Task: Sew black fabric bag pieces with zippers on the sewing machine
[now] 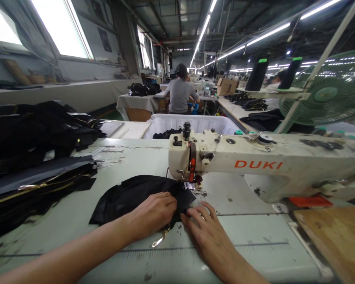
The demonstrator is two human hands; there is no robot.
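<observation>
A black fabric piece [130,195] lies on the sewing table in front of the needle area of a cream sewing machine [254,163]. My left hand [154,213] rests flat on the fabric, fingers pressing it down near the presser foot [195,189]. My right hand [205,228] lies on the table just right of it, its fingertips touching the fabric's near edge. A gold zipper end [159,240] sticks out from under the fabric below my left hand.
A pile of black fabric with gold zippers [32,157] fills the table's left side. A white bin [195,124] stands behind the machine. A green fan [331,90] and thread cones [257,75] are at right. A person [180,92] sits working farther back. A wooden board [337,236] lies at right.
</observation>
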